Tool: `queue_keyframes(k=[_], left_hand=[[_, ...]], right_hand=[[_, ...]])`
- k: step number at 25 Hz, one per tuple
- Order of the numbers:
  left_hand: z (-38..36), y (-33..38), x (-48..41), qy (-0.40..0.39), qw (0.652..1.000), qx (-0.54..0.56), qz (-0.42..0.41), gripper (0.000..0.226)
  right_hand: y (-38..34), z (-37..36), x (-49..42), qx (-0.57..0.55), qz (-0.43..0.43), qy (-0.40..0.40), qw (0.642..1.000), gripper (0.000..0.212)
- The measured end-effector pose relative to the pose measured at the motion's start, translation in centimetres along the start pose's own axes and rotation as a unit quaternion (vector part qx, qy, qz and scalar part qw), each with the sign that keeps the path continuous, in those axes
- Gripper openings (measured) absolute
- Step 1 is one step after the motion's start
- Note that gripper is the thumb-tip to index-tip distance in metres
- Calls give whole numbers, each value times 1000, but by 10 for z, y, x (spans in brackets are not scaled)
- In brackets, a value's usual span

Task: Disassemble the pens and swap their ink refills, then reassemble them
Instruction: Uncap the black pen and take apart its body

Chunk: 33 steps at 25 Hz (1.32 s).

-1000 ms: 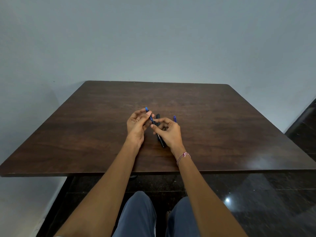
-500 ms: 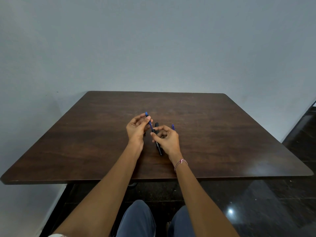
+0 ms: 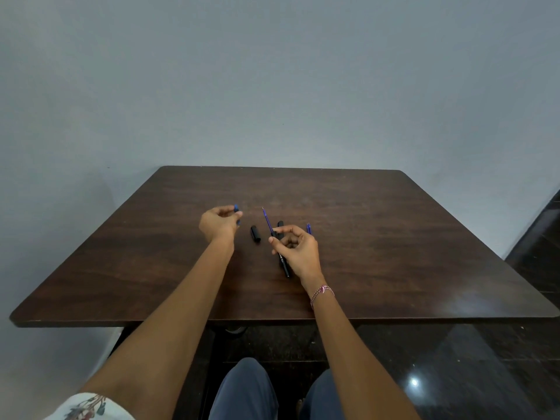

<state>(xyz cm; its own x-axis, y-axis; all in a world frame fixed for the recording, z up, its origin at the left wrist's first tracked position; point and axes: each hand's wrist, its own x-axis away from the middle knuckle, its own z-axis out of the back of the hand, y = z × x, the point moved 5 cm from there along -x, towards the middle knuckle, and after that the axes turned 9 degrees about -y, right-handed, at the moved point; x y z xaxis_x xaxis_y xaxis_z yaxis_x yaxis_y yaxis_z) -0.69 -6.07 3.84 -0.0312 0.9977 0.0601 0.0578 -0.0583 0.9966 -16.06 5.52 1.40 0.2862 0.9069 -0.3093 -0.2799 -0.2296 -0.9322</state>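
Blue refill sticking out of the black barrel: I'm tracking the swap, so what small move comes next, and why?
Probably the left hand should set its small blue piece on the table: it is occupied, while the blue refill stands exposed from the black barrel in the right hand, ready to pull out.

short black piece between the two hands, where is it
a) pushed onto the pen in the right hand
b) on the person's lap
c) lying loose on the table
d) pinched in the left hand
c: the short black piece lies on the table, clear of both the left hand, which pinches a blue piece, and the right hand, which holds the black pen barrel.
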Motion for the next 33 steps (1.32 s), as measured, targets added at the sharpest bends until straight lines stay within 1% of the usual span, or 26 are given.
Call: queue_keyframes(k=[1, 2, 3, 5, 7, 14, 17, 19, 20, 22, 23, 24, 26, 29, 31, 33], left_hand=[[8, -1, -2, 27, 991, -129, 1, 23], [15, -1, -3, 42, 971, -236, 0, 22], [19, 0, -3, 48, 950, -309, -2, 21], [22, 0, -1, 46, 921, -387, -5, 20], [19, -1, 0, 40, 913, -406, -11, 20], [15, -4, -5, 16, 923, -385, -2, 22], [15, 4, -4, 41, 933, -357, -35, 24], [6, 10, 0, 36, 953, -291, -73, 20], [-1, 11, 3, 15, 966, -242, -86, 18], [-19, 8, 12, -54, 990, -104, -73, 17], [-27, 6, 18, -92, 993, -41, -59, 17], [-34, 5, 23, -126, 991, 0, -52, 16], [-46, 6, 33, -183, 981, 36, -53, 10], [-54, 12, 43, -221, 971, 67, -64, 5], [-56, 14, 46, -249, 965, 45, -74, 6], [-57, 14, 47, -273, 958, 3, -91, 14]], right_hand=[[0, 0, 0, -1, -1, 3, 1000, 20], [0, 0, 0, -4, -2, 7, 1000, 20], [-1, 1, -1, -8, 0, 11, 1000, 19], [-2, 1, -1, -16, 3, 15, 1000, 19], [-2, 2, 0, -17, 6, 19, 1000, 20], [0, 4, -1, -24, -1, 24, 999, 21], [-1, 5, -1, -23, 4, 33, 999, 22], [-1, 6, -1, -25, 7, 42, 999, 23], [-2, 6, 0, -26, 10, 44, 999, 23], [-3, 7, 0, -26, 15, 49, 998, 23], [-4, 7, 1, -26, 16, 51, 998, 23], [-4, 8, 2, -24, 17, 55, 998, 24], [-6, 9, 3, -17, 18, 61, 998, 25], [-8, 10, 4, -7, 18, 68, 998, 25], [-8, 11, 4, -6, 11, 68, 998, 26], [-8, 10, 5, -10, 5, 65, 998, 27]])
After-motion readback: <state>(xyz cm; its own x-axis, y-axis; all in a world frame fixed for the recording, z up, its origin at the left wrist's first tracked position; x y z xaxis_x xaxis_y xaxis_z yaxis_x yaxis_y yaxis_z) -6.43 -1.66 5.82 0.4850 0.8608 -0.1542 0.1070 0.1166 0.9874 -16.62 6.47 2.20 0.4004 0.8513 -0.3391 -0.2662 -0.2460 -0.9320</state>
